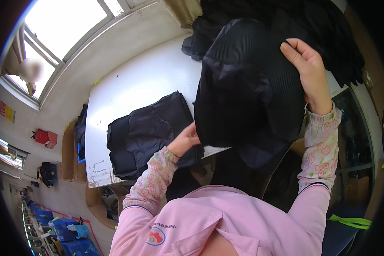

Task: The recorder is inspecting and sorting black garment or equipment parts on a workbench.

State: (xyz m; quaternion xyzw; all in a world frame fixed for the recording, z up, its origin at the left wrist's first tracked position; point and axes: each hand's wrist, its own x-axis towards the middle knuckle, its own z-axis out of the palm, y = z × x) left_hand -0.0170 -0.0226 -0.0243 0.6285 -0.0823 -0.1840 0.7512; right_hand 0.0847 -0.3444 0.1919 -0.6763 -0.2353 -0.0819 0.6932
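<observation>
A black fabric piece with a mesh section (pixel 247 98), perhaps part of a garment, hangs spread out in front of me above the table's right side. My right hand (pixel 307 59) pinches its upper right edge between thumb and fingers. Down at the lower left edge of the same cloth, my left hand (pixel 185 140) is closed on it, the fingertips partly hidden behind the fabric. Beside that hand, a flat stack of folded black fabric pieces (pixel 147 132) lies on the white table (pixel 115 98).
A large heap of black fabric (pixel 320 25) covers the table's far right. Cardboard boxes (pixel 70 149) stand off the table's left end. A dark glass-fronted cabinet (pixel 354 141) is to my right. Blue bins (pixel 66 230) line the floor at the lower left.
</observation>
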